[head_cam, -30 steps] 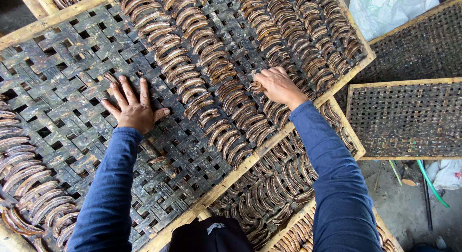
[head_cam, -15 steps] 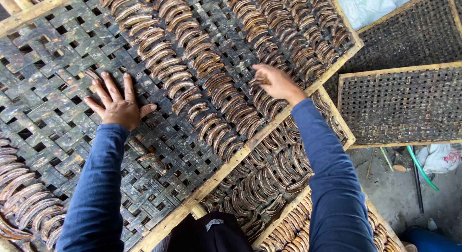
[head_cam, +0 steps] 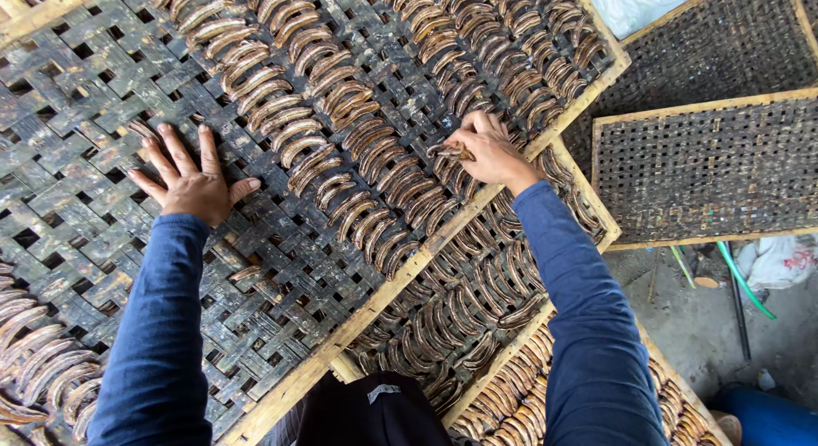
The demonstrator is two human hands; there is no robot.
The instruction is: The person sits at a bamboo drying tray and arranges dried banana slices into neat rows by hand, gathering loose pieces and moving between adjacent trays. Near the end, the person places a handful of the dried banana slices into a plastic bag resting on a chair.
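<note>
Top rack (head_cam: 51, 241): the largest item, a woven lattice of dark strips in a pale wooden frame (head_cam: 375, 305), tilted across most of the view. I count one on top.
Racks beneath: two more filled ones show under the top rack, one at its lower right (head_cam: 477, 301) and another below that (head_cam: 528, 386); both look fully loaded with curved pieces.
Empty racks: two lie off to the right, one near (head_cam: 707, 173) and one behind it (head_cam: 724, 46), with nothing on them.
Progress, as I judge it: about four slanting rows of curved brown strips (head_cam: 341, 114) cover the upper right of the top rack; a further cluster (head_cam: 43, 361) sits at the lower left. The broad band of bare lattice between them is yet to be filled, so the rack is roughly half laid.
Strips: too many and too overlapped to count; well over a hundred across all the racks.
My right hand (head_cam: 486, 152): at the rack's right edge, fingers pinched closed on one strip (head_cam: 449, 149) at the end of a row.
My left hand (head_cam: 192, 182): flat on bare lattice, fingers spread wide, holding nothing.
Floor items: a green hose (head_cam: 741, 280) and white bags (head_cam: 630, 3) on the concrete.
</note>
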